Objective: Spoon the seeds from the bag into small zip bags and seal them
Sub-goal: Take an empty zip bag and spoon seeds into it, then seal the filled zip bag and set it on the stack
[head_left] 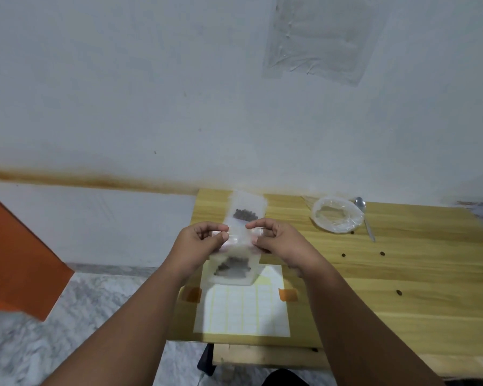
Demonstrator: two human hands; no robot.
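Far left: an orange slanted panel (pixel 20 260) is seen above the marbled floor (pixel 67 316).
Left hand (pixel 204 240): its fingers (pixel 221 235) are pinched on the top-left edge of the held bag.
Held bag: a small clear plastic zip bag (pixel 232 278), with dark seeds (pixel 232 267) settled at its bottom, is hung over the taped white grid sheet (pixel 243 316) on the pale wooden bench (pixel 402 316).
Right hand (pixel 276 240): its fingers (pixel 255 240) are pinched on the top-right edge.
Handling: the film is judged light, limp and slippery; it is best taken at the stiffer zip strip and pressed shut from one end.
Farther bag: a second small seed-filled bag (pixel 246 210) is laid beyond the hands.
Source: a rolled-open clear plastic bag (pixel 338 215) and a steel spoon (pixel 366 221) are laid at right, with stray seeds (pixel 382 253) scattered nearby.
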